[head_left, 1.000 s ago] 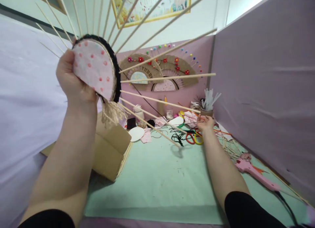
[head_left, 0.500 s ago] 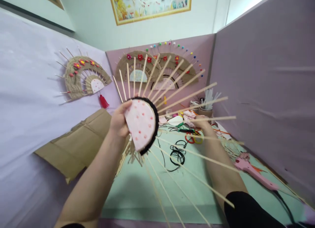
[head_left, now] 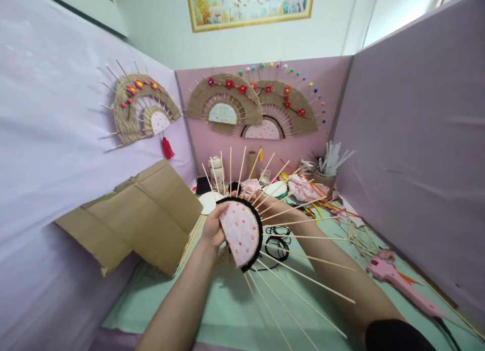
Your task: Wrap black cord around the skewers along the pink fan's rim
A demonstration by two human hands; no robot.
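Fan frame: a half-round pad of pink dotted cloth (head_left: 241,231) edged in black, with thin wooden sticks (head_left: 303,258) fanning out from its rim; it is held up over the green mat (head_left: 227,310), about the middle of the view.
Left hand: the left hand (head_left: 212,229) grips the pad at its left edge, fingers curled behind it and thumb on the front, so it is closed on the fan frame.
Right hand: the right hand (head_left: 265,197) reaches forward behind the sticks toward the clutter at the back of the mat; the sticks cross it and I cannot tell whether it is wide or closed, or whether it holds anything.
Cord: a coil of black cord (head_left: 278,241) lies on the mat just behind the fan frame.
Glue gun: a pink glue gun (head_left: 394,278) lies on the mat at the right, well apart from both hands.
Cardboard: a folded brown cardboard sheet (head_left: 132,214) leans at the left, near the left forearm.
Cup: a cup of white strips (head_left: 329,171) stands at the back right.
Walls: finished woven fans hang on the left wall (head_left: 142,108) and on the pink back wall (head_left: 257,106).
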